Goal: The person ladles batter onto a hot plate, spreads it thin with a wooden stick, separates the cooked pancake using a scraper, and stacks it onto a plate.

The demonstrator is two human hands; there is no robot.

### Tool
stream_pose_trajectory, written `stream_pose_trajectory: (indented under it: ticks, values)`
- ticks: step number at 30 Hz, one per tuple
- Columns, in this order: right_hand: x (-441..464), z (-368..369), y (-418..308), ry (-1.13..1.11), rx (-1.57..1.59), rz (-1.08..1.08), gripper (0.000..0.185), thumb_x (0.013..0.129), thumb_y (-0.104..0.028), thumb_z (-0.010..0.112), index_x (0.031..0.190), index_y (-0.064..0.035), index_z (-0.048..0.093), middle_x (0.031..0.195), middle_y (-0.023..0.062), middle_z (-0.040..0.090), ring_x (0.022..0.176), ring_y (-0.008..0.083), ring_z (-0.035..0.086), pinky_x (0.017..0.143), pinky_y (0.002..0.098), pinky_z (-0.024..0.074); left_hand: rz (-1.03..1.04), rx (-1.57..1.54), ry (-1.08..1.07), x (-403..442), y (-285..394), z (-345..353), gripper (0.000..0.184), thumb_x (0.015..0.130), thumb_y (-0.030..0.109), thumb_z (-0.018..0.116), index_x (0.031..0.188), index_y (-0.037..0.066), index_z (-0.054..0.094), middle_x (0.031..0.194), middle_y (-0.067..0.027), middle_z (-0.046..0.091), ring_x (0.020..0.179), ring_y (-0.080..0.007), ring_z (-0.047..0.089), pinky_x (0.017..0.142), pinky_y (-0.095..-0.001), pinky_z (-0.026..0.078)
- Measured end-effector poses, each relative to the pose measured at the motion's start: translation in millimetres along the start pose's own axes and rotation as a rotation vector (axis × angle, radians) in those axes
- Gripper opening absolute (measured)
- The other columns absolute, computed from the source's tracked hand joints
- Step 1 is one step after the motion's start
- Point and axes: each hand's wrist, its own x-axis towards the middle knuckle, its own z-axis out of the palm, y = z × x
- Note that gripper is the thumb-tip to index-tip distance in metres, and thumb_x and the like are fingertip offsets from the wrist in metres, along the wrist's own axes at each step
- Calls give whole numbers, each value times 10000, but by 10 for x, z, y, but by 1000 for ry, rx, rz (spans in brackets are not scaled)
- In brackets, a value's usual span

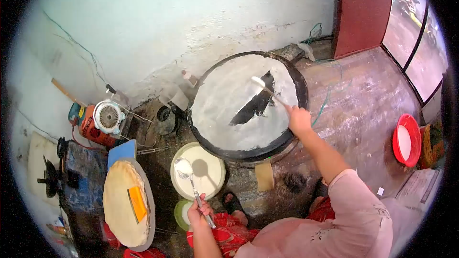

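White layer (220, 100) is in the round pan (302, 93), dark gap near its middle, looks like bare pan. My right fingers (293, 111) are closed around the paddle (258, 81), pale head by the gap's upper end; contact, can't tell. Handle gripped at its near end, probably for reach and to stay off the heat. My left fingers (205, 208) are wrapped around the ladle (183, 168), bowl over the bucket (173, 181), likely so drips land back inside. Bucket sits just beside the pan, handy for scooping, I'd say. Green bowl (176, 215) next to it. Farther left: stack of thin rounds (117, 200), orange scraper (138, 204) on top, probably parked within reach. Red basin (396, 138) well apart, right.
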Motion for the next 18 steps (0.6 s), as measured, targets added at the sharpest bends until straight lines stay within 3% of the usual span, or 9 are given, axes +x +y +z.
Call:
stream_pose_trajectory:
  ticks: [4, 5, 6, 8, 12, 14, 15, 16, 18]
  values:
    - [-129, 82, -116, -25, 364, 233, 343, 706, -77, 504, 1044, -96, 561, 804, 135, 578, 729, 340, 587, 606, 437, 472, 25, 19, 28, 52, -5, 1, 336, 920, 231, 377, 1030, -64, 494, 678, -54, 464, 475, -118, 397, 396, -234, 345]
    - [-281, 215, -127, 41, 355, 95, 356, 690, -93, 517, 1043, -103, 561, 790, 132, 569, 710, 330, 584, 605, 432, 474, 15, -7, 29, 31, -16, 30, 340, 921, 234, 374, 1028, -64, 497, 681, -55, 466, 475, -116, 395, 393, -232, 343]
    - [-357, -17, -224, -41, 282, -44, 353, 705, -79, 510, 1056, -102, 546, 785, 116, 560, 700, 307, 582, 595, 426, 476, 5, -32, 30, 7, -31, 64, 343, 923, 238, 371, 1026, -63, 500, 683, -55, 468, 476, -115, 393, 389, -230, 340]
    - [-307, 102, -66, -26, 77, -118, 358, 727, -69, 499, 1083, -97, 519, 787, 99, 554, 701, 280, 580, 582, 417, 478, 29, -37, 65, -24, -77, 116, 345, 922, 238, 375, 1023, -65, 505, 687, -55, 474, 475, -114, 393, 385, -229, 339]
    - [-13, -101, 181, -43, -56, 90, 313, 762, -85, 481, 1074, -80, 502, 875, 110, 555, 737, 294, 588, 602, 424, 483, 10, -10, 62, 7, -25, 35, 343, 919, 235, 381, 1026, -67, 502, 684, -54, 469, 480, -116, 396, 387, -227, 334]
    - [25, -204, 173, -163, 151, 315, 281, 792, -116, 458, 1066, -73, 501, 912, 136, 547, 786, 335, 592, 663, 443, 482, -2, -2, 49, 64, 12, -40, 341, 918, 233, 382, 1029, -67, 500, 683, -54, 467, 483, -116, 397, 388, -227, 331]
    - [-12, -202, 152, -190, 223, 386, 339, 777, -55, 443, 1108, -77, 513, 915, 174, 581, 815, 368, 583, 714, 444, 468, 27, 26, 45, 69, 11, -48, 339, 917, 227, 381, 1030, -70, 499, 683, -54, 464, 485, -117, 397, 390, -227, 328]
    - [-32, -80, 218, -184, 220, 387, 339, 777, -55, 443, 1108, -77, 513, 915, 174, 581, 815, 368, 583, 714, 444, 468, 57, 53, 40, 61, -8, -18, 336, 917, 221, 379, 1031, -73, 497, 684, -54, 461, 487, -118, 397, 392, -227, 326]
    - [-17, 244, 432, -6, 575, 176, 299, 825, -113, 437, 1112, -92, 519, 916, 196, 594, 853, 363, 578, 735, 440, 461, 35, -16, 63, 36, -50, 59, 336, 915, 213, 376, 1033, -79, 492, 689, -54, 457, 490, -116, 391, 397, -227, 324]
